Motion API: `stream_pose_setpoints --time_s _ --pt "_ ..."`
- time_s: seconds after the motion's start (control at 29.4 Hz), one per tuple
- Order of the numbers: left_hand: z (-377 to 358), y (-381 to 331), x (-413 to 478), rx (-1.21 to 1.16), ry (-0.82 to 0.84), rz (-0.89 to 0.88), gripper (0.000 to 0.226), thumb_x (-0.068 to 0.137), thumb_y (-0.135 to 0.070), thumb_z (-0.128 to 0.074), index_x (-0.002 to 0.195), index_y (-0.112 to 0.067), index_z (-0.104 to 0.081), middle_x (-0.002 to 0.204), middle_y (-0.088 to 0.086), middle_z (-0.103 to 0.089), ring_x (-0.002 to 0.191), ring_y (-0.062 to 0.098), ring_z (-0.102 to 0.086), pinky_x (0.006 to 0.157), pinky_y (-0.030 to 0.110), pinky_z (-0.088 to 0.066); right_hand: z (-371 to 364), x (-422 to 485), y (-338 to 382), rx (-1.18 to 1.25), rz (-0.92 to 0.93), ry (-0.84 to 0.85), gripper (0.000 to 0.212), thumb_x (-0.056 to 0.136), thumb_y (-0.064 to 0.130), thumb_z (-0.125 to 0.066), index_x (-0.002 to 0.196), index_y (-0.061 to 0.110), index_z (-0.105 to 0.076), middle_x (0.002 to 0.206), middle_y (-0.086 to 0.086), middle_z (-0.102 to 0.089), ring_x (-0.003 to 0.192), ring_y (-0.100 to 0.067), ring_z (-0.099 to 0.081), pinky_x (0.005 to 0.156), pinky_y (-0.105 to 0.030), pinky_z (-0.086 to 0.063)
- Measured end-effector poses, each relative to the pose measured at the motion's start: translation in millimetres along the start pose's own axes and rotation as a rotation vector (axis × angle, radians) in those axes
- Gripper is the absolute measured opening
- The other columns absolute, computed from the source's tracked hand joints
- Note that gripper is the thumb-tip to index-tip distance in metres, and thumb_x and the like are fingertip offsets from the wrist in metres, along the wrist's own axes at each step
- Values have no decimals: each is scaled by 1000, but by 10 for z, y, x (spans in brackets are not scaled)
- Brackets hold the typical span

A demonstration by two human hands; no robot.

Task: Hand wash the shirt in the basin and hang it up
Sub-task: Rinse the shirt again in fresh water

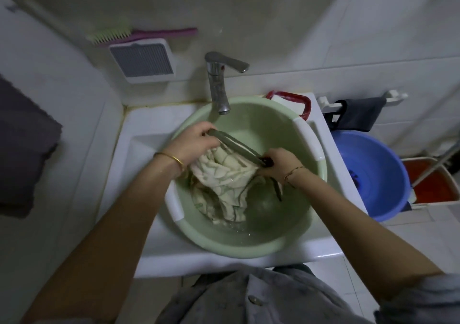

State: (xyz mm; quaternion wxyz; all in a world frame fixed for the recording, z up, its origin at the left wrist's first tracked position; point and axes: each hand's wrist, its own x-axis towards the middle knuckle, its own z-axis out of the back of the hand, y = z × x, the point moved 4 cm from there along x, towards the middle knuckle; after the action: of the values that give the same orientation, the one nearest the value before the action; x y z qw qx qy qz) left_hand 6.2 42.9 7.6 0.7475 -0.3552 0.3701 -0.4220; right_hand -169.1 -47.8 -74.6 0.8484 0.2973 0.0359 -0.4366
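Shirt (225,174) crumpled in basin (293,214), shape unclear.

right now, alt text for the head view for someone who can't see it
The left hand and right hand each grip an end of the dark trim of a wet cream patterned shirt, taut over a pale green plastic basin. It rests on a white sink under a chrome tap.
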Motion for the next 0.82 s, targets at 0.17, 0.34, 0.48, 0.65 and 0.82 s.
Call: stream_pose_setpoints --time_s 0.17,0.34,0.48,0.65,0.82 --pt "290 -27 -83 210 -61 -64 28 75 4 -66 92 -16 -55 72 -4 -52 68 14 -51 53 13 -39 251 -87 32 536 -56 -78 13 93 23 -55 93 10 -54 75 0 -53 68 -15 -50 63 -26 -42" --pt "229 146 -117 528 -37 -23 55 72 -21 -80 118 -11 -53 111 5 -59 103 22 -56 81 24 -40 502 -104 200 820 -22 -210 14 93 21 -55 79 20 -52 74 0 -53 73 -18 -51 67 -30 -43" --pt "231 200 -53 542 -170 -48 27 86 -13 -62 111 -2 -61 112 21 -62 104 32 -58 80 29 -41 555 -133 237 729 26 -248 14 88 30 -62 95 17 -61 89 0 -58 88 -20 -54 81 -34 -45" --pt "140 235 -64 285 -198 21 14 90 -7 -49 103 -9 -53 84 12 -54 74 24 -52 64 28 -37 137 -146 121 -353 -15 29 32 84 35 -64 111 20 -57 111 -3 -52 97 -23 -53 86 -34 -47" --pt "16 412 -167 448 108 84 47 71 -22 -80 109 -17 -52 100 4 -61 87 19 -59 77 27 -47 206 -122 22 278 -194 -168 22 94 15 -45 104 8 -63 99 -8 -61 95 -24 -55 84 -31 -44"
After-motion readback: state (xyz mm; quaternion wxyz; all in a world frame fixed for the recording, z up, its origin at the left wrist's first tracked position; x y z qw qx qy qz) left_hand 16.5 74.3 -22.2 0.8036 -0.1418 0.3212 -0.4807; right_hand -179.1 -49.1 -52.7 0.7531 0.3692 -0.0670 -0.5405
